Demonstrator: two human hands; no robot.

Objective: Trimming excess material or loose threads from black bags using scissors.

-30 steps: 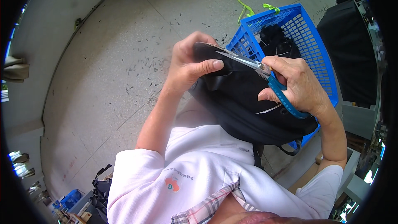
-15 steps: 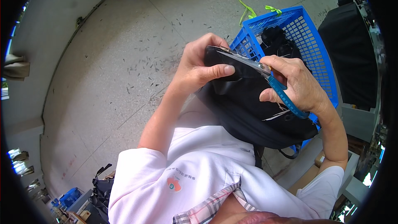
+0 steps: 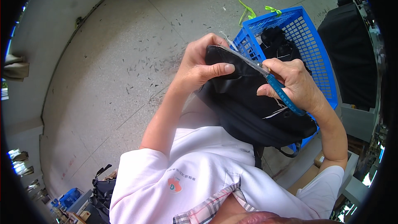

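In the left hand (image 3: 201,64), the rounded edge of a pliable black piece (image 3: 248,99) is pinched beside a latticed plastic basket (image 3: 323,56); in the right hand (image 3: 299,82), blue-handled metal scissors (image 3: 275,84) are gripped along that edge.

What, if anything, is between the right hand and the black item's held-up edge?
Blue-handled scissors: the right hand grips them, with the blades along that edge. The left hand holds the black item directly, nothing visible between.
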